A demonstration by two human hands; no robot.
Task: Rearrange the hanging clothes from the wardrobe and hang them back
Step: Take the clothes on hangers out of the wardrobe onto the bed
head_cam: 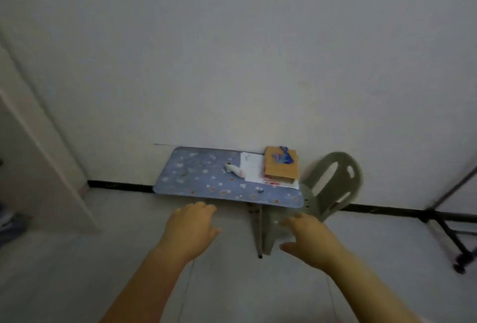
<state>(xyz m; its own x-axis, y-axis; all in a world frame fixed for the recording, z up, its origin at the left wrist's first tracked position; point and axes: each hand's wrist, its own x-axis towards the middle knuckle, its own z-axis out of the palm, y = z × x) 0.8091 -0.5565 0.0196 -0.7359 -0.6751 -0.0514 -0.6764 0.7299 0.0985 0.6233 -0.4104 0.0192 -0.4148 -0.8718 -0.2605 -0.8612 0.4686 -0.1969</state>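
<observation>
No clothes, hangers or wardrobe interior show in the head view. My left hand (192, 224) is stretched forward below the near edge of a small blue star-patterned table (201, 180), fingers loosely curled, holding nothing. My right hand (308, 239) reaches forward with fingers spread and relaxed, empty, in front of a grey-green plastic chair (333, 183). Neither hand touches anything. The picture is blurred.
On the table lie a cardboard box (281, 168) with a blue thing on top, white paper (251, 170) and a small white object (235, 170). A black wheeled stand base (451, 232) stands at the right. A pale door or panel (38, 152) is at the left. White wall behind.
</observation>
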